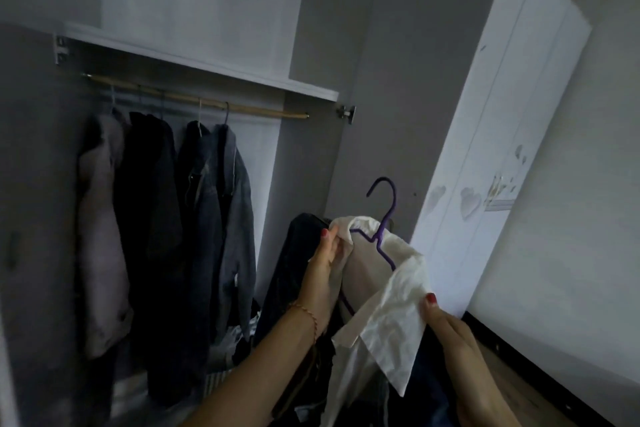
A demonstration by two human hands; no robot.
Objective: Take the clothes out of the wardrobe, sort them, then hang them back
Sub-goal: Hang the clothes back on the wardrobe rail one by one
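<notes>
Before the open wardrobe (194,55), both my hands pinch a white shirt (384,308) on a purple hanger (382,218). It looks light and limp; I'd grip its shoulders.

Both forearms bare, no sleeves in view. Left hand (323,262) and right hand (450,326): red nail polish on the visible nails. Thin gold beaded bracelet (306,314) on left wrist.
</notes>
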